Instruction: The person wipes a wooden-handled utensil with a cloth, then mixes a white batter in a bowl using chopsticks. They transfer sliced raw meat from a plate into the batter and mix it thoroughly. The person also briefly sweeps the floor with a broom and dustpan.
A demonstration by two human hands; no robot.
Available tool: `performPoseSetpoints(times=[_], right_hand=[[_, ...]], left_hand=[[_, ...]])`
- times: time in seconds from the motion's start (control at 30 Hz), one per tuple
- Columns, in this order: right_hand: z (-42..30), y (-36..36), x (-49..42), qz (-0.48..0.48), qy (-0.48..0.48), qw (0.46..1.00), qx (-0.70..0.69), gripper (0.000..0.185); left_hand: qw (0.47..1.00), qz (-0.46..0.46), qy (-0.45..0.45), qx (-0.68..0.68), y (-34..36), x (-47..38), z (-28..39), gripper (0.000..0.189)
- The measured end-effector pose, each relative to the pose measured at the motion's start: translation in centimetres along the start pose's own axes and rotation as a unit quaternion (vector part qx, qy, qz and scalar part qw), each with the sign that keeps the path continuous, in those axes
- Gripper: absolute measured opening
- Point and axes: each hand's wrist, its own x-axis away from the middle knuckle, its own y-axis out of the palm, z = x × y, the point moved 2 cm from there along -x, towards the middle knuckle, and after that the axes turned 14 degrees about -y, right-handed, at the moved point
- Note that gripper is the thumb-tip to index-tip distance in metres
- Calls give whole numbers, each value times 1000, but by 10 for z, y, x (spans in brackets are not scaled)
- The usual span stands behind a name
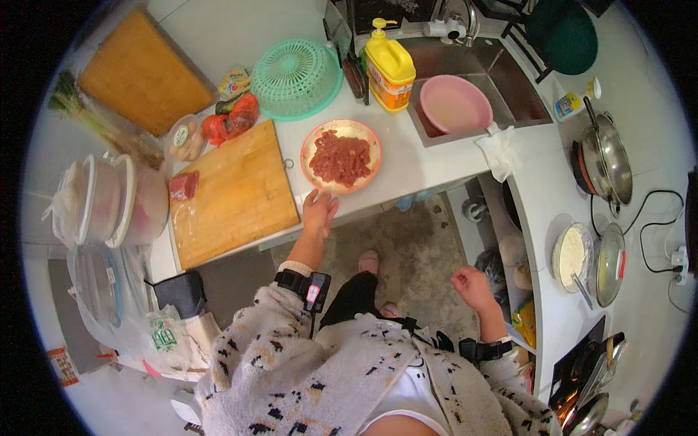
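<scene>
My left hand is at the counter's front edge, its fingertips at the near rim of a plate that holds sliced raw meat. Whether the fingers touch the rim I cannot tell. Loosely curled, my right hand hangs over the floor, away from the counter, with nothing seen in it. A wooden cutting board lies left of the plate, a piece of raw meat on its left part. Behind the plate sits an upturned green plastic colander.
A yellow pump bottle stands beside the sink, which holds a pink basin. A white cloth hangs at the counter edge. Lidded plastic tubs stand at left. On the right are a bowl of pale food and a steel pan.
</scene>
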Motion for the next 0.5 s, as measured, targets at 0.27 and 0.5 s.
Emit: performPoseSetpoints(times=[0.27, 0.5], right_hand=[[7, -3, -55, 25, 4, 999, -35, 12], [28, -23, -48, 11, 77, 996, -45, 13]], left_hand=[[995, 56, -21, -82, 10, -34, 22, 31], [993, -11, -23, -116, 2, -7, 22, 29]])
